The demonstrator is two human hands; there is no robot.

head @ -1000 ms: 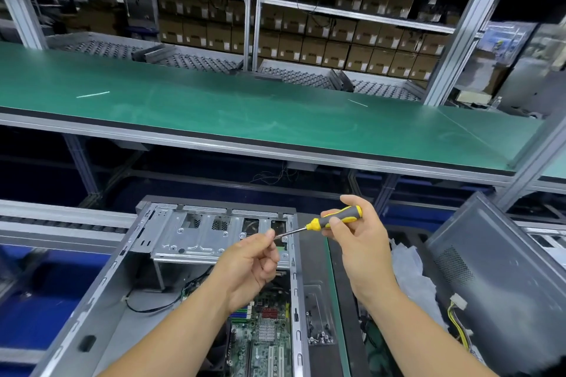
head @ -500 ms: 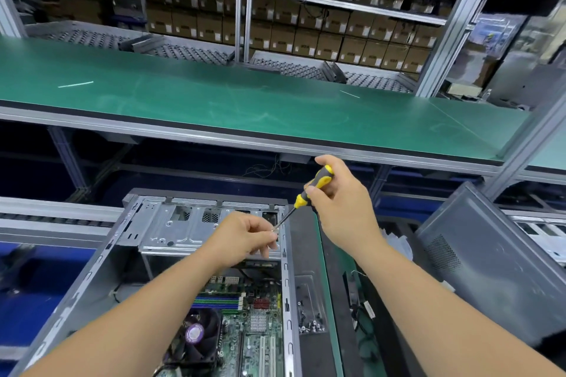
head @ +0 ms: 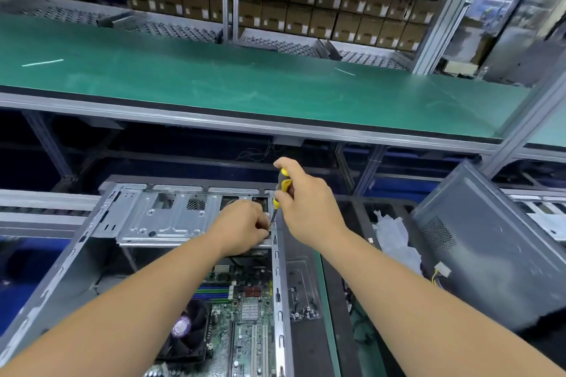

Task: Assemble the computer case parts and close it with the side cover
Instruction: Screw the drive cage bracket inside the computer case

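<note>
An open grey computer case lies on its side in front of me, with the motherboard and a CPU fan showing inside. A metal drive bracket spans its far end. My right hand grips a yellow and black screwdriver, nearly upright, tip down at the bracket's right end by the case wall. My left hand pinches at the screwdriver tip; whatever it holds there is hidden by the fingers. The dark side cover leans at the right.
A green-topped shelf runs across just beyond the case. A small clear tray of screws sits right of the case wall. White plastic wrap and loose wires lie by the side cover. Racks of cardboard boxes stand behind.
My right hand swung the screwdriver from nearly level to nearly upright and lowered its tip to the bracket's right end. My left hand stayed pinched at the tip and moved down with it.
</note>
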